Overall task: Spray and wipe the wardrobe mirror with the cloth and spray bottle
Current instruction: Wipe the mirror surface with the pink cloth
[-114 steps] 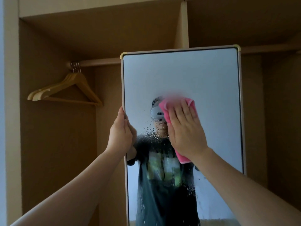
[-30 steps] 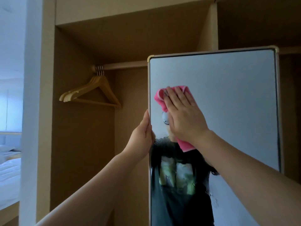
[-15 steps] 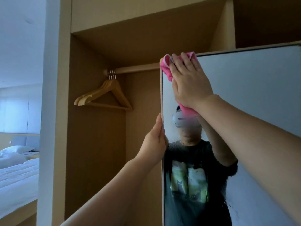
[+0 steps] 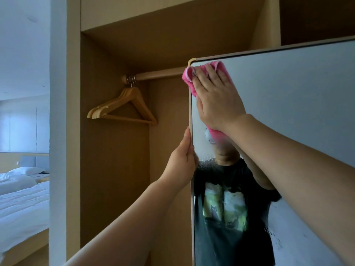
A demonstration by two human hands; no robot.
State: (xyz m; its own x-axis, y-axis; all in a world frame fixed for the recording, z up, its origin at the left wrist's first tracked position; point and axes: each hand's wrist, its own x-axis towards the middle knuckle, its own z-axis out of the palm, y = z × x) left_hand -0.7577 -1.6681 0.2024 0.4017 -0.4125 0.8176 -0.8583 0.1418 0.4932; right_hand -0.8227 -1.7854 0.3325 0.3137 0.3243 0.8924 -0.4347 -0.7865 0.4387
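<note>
The wardrobe mirror (image 4: 292, 104) fills the right half of the view, framed in pale wood, with spray droplets and smears lower down. My right hand (image 4: 216, 96) lies flat with straight fingers on a pink cloth (image 4: 187, 77), pressing it against the mirror's top left corner. My left hand (image 4: 182, 164) grips the mirror's left edge about halfway down, thumb on the glass side. The spray bottle is not in view.
Left of the mirror the open wardrobe bay holds wooden hangers (image 4: 123, 106) on a rail (image 4: 159, 74). A white bed (image 4: 21, 204) shows past the wardrobe's side panel (image 4: 73, 131) at far left.
My right hand has slid the pink cloth up and left, from the middle of the glass to the top left corner. My left hand has kept its grip on the edge. The view has turned left.
</note>
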